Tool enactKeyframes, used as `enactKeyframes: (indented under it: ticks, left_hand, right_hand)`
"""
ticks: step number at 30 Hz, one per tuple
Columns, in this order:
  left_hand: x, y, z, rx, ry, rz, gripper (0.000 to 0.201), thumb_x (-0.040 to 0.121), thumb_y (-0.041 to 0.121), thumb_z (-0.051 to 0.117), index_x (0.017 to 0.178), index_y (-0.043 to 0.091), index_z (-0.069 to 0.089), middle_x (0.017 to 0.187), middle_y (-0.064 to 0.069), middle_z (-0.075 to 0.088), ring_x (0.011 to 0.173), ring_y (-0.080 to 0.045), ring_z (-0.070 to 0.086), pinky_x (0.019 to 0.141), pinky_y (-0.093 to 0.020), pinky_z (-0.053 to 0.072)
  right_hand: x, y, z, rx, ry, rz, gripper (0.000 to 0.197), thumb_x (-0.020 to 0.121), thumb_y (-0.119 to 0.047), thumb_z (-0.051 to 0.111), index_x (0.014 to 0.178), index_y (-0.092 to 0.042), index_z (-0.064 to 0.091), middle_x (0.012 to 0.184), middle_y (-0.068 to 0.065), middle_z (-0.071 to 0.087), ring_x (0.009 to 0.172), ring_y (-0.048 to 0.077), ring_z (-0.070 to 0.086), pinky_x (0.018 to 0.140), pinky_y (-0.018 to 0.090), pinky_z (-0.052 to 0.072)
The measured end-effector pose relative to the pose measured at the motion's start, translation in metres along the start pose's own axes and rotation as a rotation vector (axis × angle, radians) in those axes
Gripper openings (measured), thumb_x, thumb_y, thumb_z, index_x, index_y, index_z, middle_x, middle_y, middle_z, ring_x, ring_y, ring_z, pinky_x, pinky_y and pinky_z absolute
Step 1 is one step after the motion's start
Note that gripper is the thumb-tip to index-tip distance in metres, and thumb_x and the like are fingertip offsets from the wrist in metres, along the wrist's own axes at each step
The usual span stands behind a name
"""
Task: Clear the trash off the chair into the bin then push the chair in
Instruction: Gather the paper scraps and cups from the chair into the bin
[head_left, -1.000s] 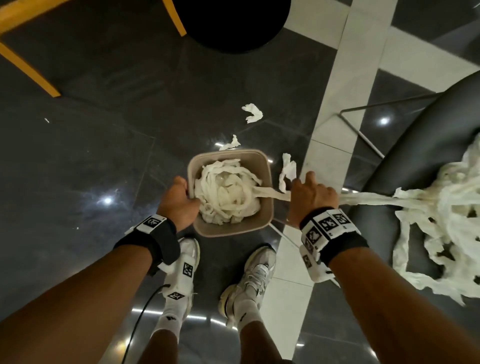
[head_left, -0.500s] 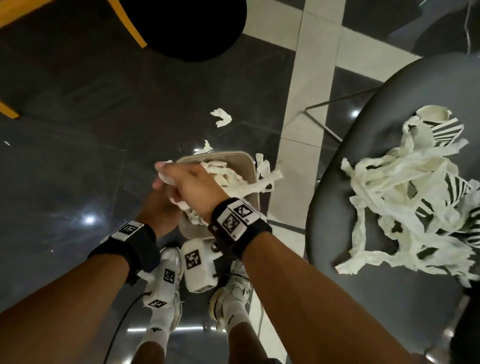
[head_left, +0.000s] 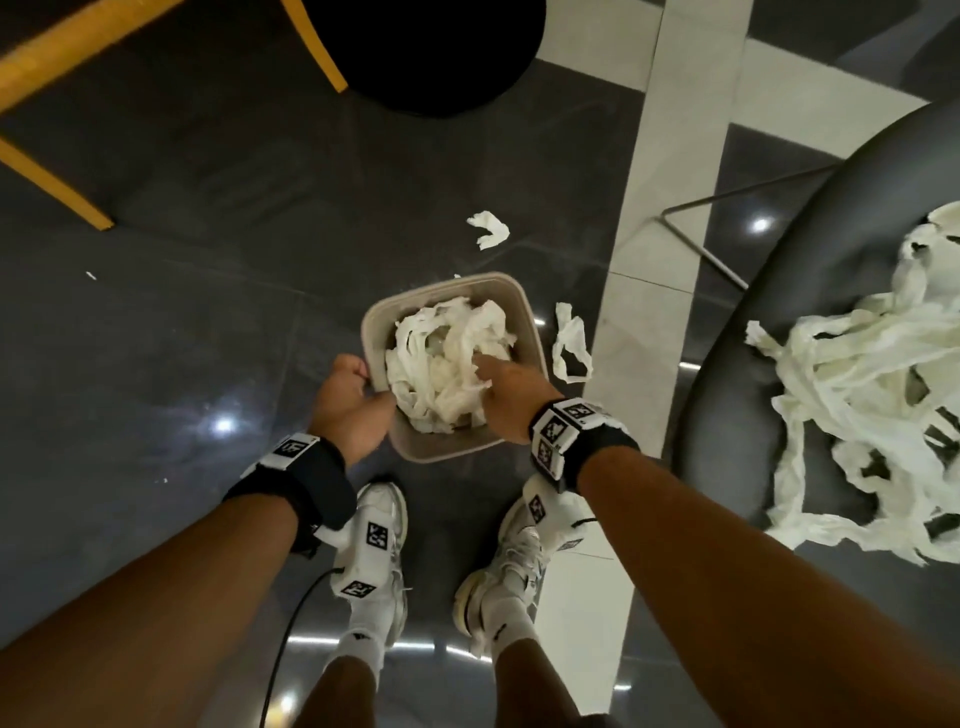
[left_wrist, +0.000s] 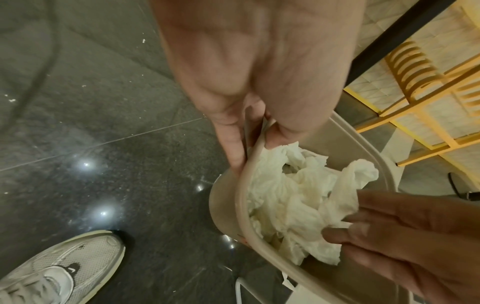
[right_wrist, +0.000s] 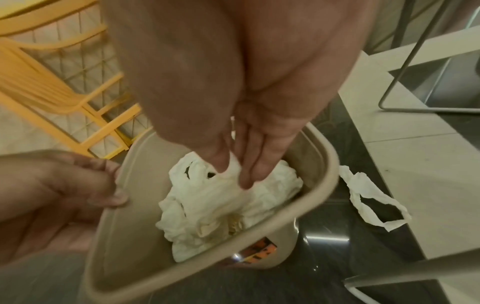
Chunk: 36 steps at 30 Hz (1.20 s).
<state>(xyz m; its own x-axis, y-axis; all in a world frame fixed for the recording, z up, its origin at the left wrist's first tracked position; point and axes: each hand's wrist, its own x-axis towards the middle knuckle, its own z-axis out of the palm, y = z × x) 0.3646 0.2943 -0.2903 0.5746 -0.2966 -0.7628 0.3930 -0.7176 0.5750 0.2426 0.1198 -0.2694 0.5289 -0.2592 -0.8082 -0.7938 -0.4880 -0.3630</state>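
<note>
On dark floor, beige bin (head_left: 524, 312) stuffed with white paper strips (head_left: 441, 358), left hand (head_left: 353, 400) gripping rim, right hand (head_left: 506, 389) flat, pressing paper

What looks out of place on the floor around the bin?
Two torn paper strips lie on the dark floor beside and beyond the bin, not in it. They seem to have missed it. The left hand grips the bin's rim while the right hand presses paper inside.
</note>
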Motion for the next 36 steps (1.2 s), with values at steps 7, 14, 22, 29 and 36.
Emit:
enactKeyframes:
  ticks: [7, 14, 22, 29, 36]
  left_hand:
    - [0.023, 0.011, -0.037, -0.082, 0.082, -0.010, 0.032, 0.065, 0.023, 0.064, 0.093, 0.023, 0.048, 0.099, -0.021, 0.069, 0.094, -0.041, 0.072, 0.069, -0.063, 0.061]
    - [0.082, 0.003, -0.050, -0.147, 0.280, 0.047, 0.035, 0.080, 0.020, 0.070, 0.108, 0.017, 0.049, 0.100, -0.007, 0.068, 0.093, -0.027, 0.071, 0.082, -0.054, 0.062]
    - [0.140, -0.021, -0.047, -0.247, 0.444, 0.252, 0.029, 0.080, 0.028, 0.066, 0.105, 0.026, 0.052, 0.100, -0.005, 0.069, 0.089, -0.022, 0.071, 0.077, -0.055, 0.062]
    - [0.190, -0.011, -0.038, -0.189, 0.516, 0.458, 0.013, 0.089, 0.019, 0.062, 0.099, 0.018, 0.053, 0.078, 0.007, 0.062, 0.067, -0.008, 0.059, 0.072, -0.037, 0.055]
    - [0.214, 0.009, -0.028, -0.175, 0.557, 0.563, 0.008, 0.092, 0.014, 0.060, 0.092, 0.014, 0.052, 0.065, 0.011, 0.054, 0.053, 0.003, 0.052, 0.054, -0.008, 0.040]
  right_hand:
    - [0.010, -0.011, -0.012, 0.144, 0.332, -0.230, 0.047, 0.095, -0.015, 0.050, 0.141, -0.024, 0.046, 0.140, 0.002, 0.051, 0.122, 0.025, 0.056, 0.100, 0.034, 0.051]
    - [0.092, 0.011, 0.001, 0.352, 0.682, 0.039, 0.012, 0.096, -0.015, 0.054, 0.108, -0.015, 0.058, 0.096, 0.001, 0.062, 0.081, 0.018, 0.060, 0.062, 0.003, 0.038]
    - [0.217, 0.028, 0.047, -0.256, 0.145, -0.055, 0.053, 0.096, -0.010, 0.055, 0.145, -0.028, 0.046, 0.150, 0.004, 0.032, 0.133, 0.033, 0.049, 0.108, 0.038, 0.044]
    - [0.312, 0.023, 0.064, -0.542, 0.035, -0.144, 0.060, 0.092, -0.031, 0.051, 0.148, -0.048, 0.036, 0.168, 0.001, 0.007, 0.148, 0.033, 0.031, 0.117, 0.046, 0.038]
    - [0.342, 0.045, 0.045, -0.391, 0.248, -0.100, 0.028, 0.096, -0.023, 0.055, 0.121, -0.015, 0.063, 0.129, 0.010, 0.063, 0.116, 0.033, 0.064, 0.096, 0.039, 0.052]
